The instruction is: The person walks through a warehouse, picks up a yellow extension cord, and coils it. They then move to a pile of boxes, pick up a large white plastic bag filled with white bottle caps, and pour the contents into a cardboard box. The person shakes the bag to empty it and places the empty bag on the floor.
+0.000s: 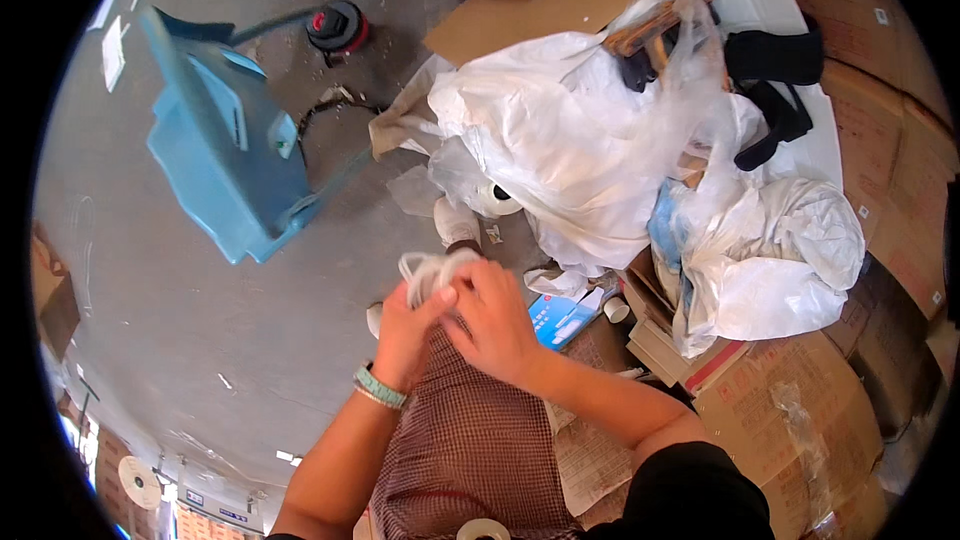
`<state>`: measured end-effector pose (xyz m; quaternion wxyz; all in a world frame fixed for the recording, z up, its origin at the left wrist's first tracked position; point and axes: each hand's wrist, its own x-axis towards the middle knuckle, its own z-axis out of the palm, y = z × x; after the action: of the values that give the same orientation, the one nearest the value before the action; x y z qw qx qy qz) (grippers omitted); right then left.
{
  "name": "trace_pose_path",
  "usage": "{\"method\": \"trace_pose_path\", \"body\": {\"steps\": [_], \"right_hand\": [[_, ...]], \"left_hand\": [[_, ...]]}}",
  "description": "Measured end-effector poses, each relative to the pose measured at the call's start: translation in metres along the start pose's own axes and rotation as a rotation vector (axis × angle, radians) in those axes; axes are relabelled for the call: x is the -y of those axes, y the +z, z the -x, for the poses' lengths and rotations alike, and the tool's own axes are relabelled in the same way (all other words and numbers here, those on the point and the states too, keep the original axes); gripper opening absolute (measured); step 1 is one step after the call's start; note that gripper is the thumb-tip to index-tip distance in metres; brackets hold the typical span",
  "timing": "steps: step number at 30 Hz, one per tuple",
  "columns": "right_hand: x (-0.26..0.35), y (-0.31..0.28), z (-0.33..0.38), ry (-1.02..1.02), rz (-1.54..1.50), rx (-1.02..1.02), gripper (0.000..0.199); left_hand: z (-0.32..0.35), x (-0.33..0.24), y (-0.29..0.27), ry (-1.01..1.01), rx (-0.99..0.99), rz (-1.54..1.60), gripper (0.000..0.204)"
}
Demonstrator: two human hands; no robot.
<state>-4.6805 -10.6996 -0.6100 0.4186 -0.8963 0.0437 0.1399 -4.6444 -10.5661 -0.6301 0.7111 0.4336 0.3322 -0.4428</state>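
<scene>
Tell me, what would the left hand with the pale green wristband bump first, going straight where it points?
The left hand would first meet the white looped cord-like bundle it holds. Beyond that, perhaps the white cloth-like shoe, though depth is unclear.

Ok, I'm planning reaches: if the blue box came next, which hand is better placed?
Probably the right hand: the blue box lies to its right, farther from the left hand. Both hands hold the white coil, though.
</scene>
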Motion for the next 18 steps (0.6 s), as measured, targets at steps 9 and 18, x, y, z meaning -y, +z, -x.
{"method": "trace_pose_path", "body": {"steps": [9, 18], "right_hand": [[0.162, -0.118, 0.09, -0.119, -0.078, 0.152, 0.032], [0.318, -0.211, 0.167, -0.18, -0.293, 0.018, 0.053]], "left_hand": [[0.19, -0.055, 0.042, -0.058, 0.115, -0.118, 0.025], [0.389, -0.129, 0.083, 0.084, 0.171, -0.314, 0.032]]}}
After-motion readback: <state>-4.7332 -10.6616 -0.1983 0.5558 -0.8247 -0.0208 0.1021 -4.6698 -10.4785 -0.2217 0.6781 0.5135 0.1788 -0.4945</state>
